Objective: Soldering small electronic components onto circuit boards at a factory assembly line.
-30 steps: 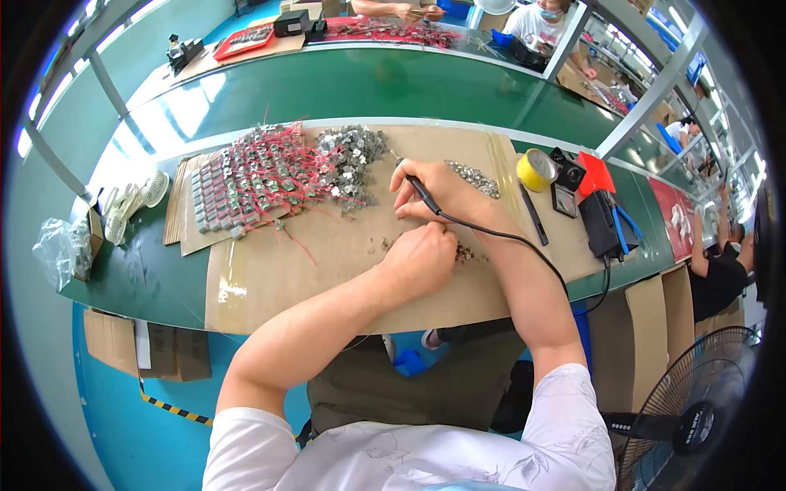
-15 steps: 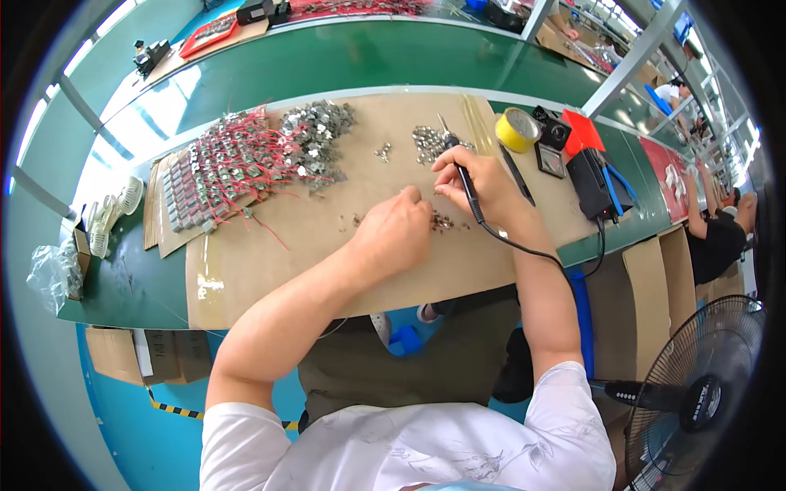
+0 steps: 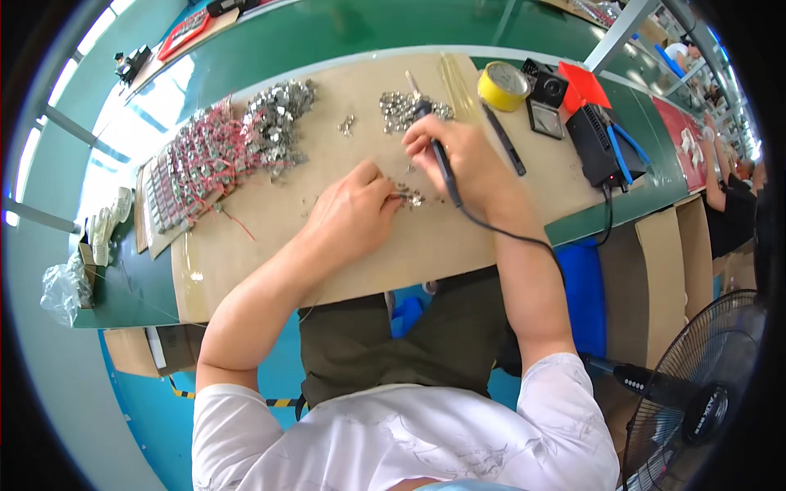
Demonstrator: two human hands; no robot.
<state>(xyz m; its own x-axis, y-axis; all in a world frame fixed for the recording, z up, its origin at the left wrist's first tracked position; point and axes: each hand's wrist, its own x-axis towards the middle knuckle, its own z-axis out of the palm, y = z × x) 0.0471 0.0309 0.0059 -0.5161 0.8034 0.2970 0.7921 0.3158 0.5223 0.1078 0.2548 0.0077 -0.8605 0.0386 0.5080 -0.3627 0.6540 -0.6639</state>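
Observation:
My left hand point(image 3: 352, 211) is closed in a pinch, low over the brown board. A small thin dark piece point(image 3: 399, 195) shows at its fingertips; its kind is too small to make out. Just right of those fingertips lies a small scatter of tiny metal and brown parts point(image 3: 417, 200). My right hand point(image 3: 458, 155) is wrapped round the handle of a soldering iron point(image 3: 443, 166), pen-like, its tip pointing up and away. Beyond the tip side lies a pile of shiny metal parts point(image 3: 395, 113), with a few loose metal parts point(image 3: 346, 125) to its left.
Rows of small modules with red wires point(image 3: 192, 164) and a heap of grey metal parts point(image 3: 278, 123) cover the board's left. At right are yellow tape point(image 3: 503, 86), a black stick-like tool point(image 3: 503, 139), a black power box point(image 3: 602, 147) and a red tray point(image 3: 583, 86). A fan point(image 3: 696, 405) stands lower right.
The whole view has shifted, so the bench sits higher and further left. Both hands keep about the same places over the board. The dark piece at my left fingertips now shows.

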